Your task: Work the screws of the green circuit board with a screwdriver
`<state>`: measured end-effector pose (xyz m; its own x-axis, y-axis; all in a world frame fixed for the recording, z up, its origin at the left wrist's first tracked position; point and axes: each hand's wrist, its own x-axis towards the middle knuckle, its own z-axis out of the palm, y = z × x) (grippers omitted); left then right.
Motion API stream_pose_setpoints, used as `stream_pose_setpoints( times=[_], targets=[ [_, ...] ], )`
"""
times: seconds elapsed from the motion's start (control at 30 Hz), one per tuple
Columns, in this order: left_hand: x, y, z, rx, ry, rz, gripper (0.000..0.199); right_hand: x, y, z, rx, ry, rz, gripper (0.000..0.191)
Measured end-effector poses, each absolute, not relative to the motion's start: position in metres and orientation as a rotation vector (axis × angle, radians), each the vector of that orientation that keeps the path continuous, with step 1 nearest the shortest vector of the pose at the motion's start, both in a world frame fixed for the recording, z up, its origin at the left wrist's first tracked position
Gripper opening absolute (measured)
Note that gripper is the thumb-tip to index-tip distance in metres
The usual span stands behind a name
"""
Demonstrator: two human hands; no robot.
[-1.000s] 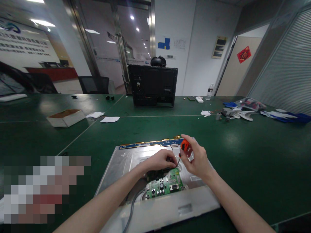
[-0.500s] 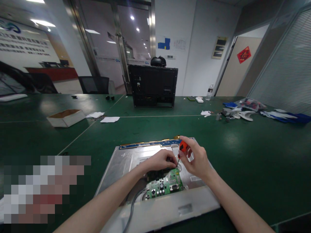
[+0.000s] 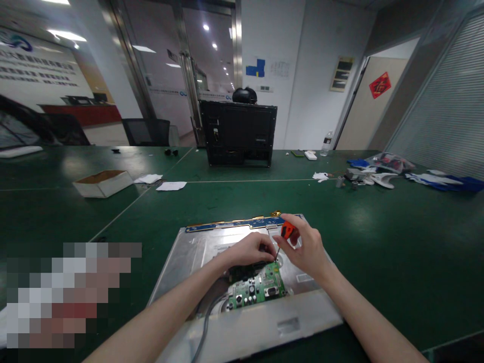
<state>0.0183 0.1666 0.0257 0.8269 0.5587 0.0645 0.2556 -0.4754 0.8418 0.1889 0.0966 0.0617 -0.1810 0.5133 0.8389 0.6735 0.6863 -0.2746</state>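
My right hand is closed around the orange and black handle of a screwdriver. The tool is tilted, its thin shaft reaching down to the top corner of a green circuit board. Beside the tip, my left hand has its fingers bent and pinched together at the board's edge; what they hold, if anything, is hidden. The board sits on a silver metal display panel, which has a blue circuit strip along its far edge. A grey cable runs from the board's left side toward me.
On the green table, a black monitor casing stands upright at the back. An open white box and papers lie to the left. Small parts, a plastic bag and a bottle are at the right rear.
The orange handle has turned a little within my right hand's fingers, and those fingers have shifted slightly. My left hand and the panel stay in place.
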Motion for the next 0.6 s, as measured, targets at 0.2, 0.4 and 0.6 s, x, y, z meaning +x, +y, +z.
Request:
stream_pose_setpoints(
  times=[0.2,0.4,0.6],
  targets=[
    [0.0185,0.1658,0.0278,2.086,0.591,0.402,0.007,0.1905,0.0928,0.0631,-0.939,-1.880,-0.042,0.047],
    [0.0185,0.1652,0.0292,2.099,0.606,0.389,0.006,0.1889,0.0955,0.0605,-0.938,-1.846,-0.097,0.046],
    [0.0189,0.1663,0.0257,2.080,0.607,0.410,0.010,0.1894,0.0982,0.0593,-0.920,-1.834,-0.180,0.039]
  ],
)
